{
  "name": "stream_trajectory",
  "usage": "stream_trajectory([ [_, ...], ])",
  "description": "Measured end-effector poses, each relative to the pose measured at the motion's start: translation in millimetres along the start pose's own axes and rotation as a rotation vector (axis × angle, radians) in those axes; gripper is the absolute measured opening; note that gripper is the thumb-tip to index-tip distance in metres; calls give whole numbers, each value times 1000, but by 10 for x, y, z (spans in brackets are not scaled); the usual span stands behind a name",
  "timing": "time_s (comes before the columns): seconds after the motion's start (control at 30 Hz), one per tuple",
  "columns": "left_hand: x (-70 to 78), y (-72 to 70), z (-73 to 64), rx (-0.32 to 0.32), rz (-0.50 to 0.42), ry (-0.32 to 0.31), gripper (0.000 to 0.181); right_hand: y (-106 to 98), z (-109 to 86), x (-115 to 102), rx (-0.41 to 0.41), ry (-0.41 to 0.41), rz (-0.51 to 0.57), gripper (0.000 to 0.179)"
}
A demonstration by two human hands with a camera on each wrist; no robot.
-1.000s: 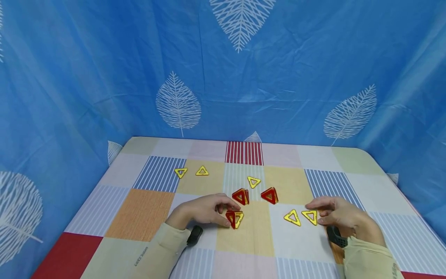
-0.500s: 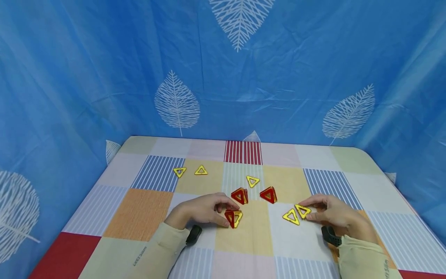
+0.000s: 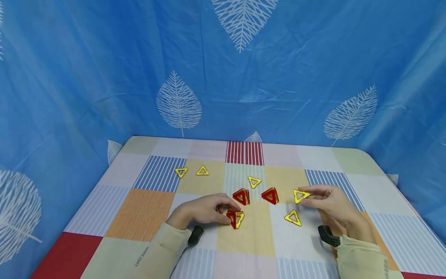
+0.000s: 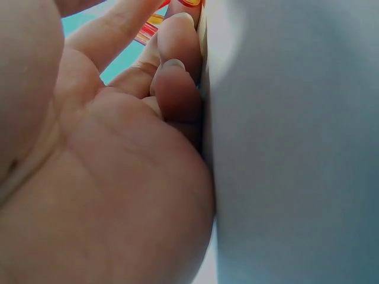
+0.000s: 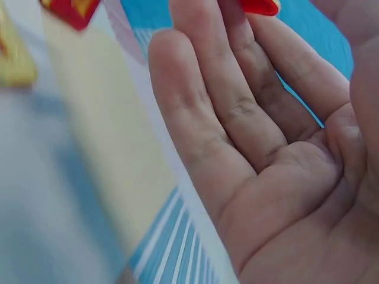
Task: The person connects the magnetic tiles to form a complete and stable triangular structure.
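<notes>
My left hand (image 3: 205, 209) rests on the table and holds a small red and yellow triangle-tile build (image 3: 231, 219) between thumb and fingers. In the left wrist view, curled fingertips (image 4: 177, 94) lie against the tabletop. My right hand (image 3: 332, 201) pinches a hollow yellow triangle tile (image 3: 295, 196) by one corner, raised over the cloth. A red part of a tile (image 5: 260, 5) shows past the fingers in the right wrist view. Just below that hand lies another yellow triangle tile (image 3: 288, 217). Two red pyramid-like builds (image 3: 240, 196) stand side by side beyond the left hand.
One yellow triangle tile (image 3: 254, 178) lies behind the red builds. Farther left are two more yellow triangle tiles, one pointing up (image 3: 202, 173). A patchwork cloth (image 3: 249, 242) covers the table, and a blue leaf-print curtain (image 3: 289, 69) hangs along its back and sides.
My right hand has picked up the right-hand yellow tile from the table and carried it left and farther back, turning it. The left hand has stayed in place with its build.
</notes>
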State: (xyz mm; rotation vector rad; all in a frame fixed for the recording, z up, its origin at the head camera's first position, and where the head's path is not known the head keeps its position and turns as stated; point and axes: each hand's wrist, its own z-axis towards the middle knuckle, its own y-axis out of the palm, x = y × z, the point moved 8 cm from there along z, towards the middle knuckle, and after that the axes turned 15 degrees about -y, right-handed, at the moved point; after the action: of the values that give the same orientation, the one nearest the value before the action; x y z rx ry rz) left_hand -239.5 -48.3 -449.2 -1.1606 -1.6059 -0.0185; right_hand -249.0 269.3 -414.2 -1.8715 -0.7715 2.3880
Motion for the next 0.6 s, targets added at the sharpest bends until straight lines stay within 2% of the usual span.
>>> stream_trajectory([
  [0.13,6,9,13,-1,4,1,30,252,120,-184,-144,-61,48,38],
  [0.3,41,30,8,-20,-10,17,34,632,230,-337,-322,-88,93,32],
  [0.6,61,34,7,-10,13,21,35,1267,358,-429,-442,-102,41,27],
])
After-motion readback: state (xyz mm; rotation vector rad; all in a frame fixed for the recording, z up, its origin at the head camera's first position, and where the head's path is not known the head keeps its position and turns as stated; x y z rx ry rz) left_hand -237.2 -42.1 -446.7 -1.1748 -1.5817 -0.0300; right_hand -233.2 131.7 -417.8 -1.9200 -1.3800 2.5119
